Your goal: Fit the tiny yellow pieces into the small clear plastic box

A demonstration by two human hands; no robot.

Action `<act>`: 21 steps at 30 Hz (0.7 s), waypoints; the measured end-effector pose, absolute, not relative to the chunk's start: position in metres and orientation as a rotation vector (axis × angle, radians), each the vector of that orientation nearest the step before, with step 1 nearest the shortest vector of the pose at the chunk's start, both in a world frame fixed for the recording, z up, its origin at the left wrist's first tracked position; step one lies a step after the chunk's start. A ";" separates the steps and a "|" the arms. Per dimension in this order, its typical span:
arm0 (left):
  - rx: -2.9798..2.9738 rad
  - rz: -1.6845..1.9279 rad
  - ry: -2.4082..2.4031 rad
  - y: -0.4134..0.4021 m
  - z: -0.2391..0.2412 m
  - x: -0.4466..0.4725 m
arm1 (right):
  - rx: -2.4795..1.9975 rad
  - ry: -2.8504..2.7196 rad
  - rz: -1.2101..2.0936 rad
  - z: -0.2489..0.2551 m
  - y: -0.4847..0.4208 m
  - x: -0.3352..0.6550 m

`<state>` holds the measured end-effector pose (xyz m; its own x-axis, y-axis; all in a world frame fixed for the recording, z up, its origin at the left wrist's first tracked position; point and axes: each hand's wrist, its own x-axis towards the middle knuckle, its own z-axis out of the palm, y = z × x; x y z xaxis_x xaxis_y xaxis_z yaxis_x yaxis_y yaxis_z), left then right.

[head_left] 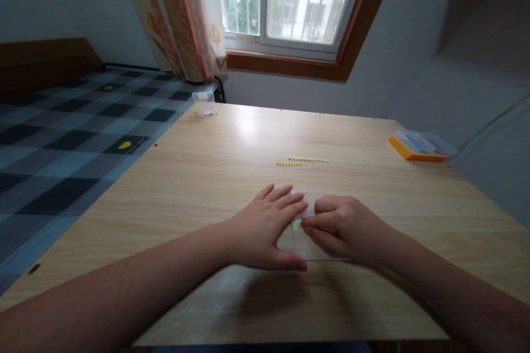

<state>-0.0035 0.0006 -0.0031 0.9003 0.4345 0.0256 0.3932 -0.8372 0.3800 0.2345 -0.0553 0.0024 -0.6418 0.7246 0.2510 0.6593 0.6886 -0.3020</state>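
A clear plastic case [315, 252] lies on the table in front of me, its raised or back part [308, 196] showing between my hands. My left hand [267, 226] rests over the left side of the case, fingers stretched out and thumb apart. My right hand [343, 226] is closed in a pinch above the case; whatever its fingertips may hold is too small or hidden to make out. Just left of those fingertips, inside or on the case, shows a small pale yellow-green piece [296, 225]. Beyond my hands, two rows of tiny yellow pieces [289, 164] lie on the tabletop.
The wooden table [186, 176] reaches toward the window wall. A clear open box [205, 103] stands at its far left corner. On the right edge lies an orange-based case with a clear lid [422, 146]. A bed with a checked cover [62, 187] adjoins the left side.
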 end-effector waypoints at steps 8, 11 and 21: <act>2.692 0.157 0.610 0.001 -0.004 -0.003 | -1.032 -2.547 0.257 0.003 -0.056 0.234; 2.694 0.165 0.609 0.001 -0.004 -0.003 | -1.014 -2.550 0.240 0.003 -0.056 0.234; 2.690 0.195 0.601 0.001 -0.005 -0.004 | -1.035 -2.566 0.234 0.002 -0.054 0.232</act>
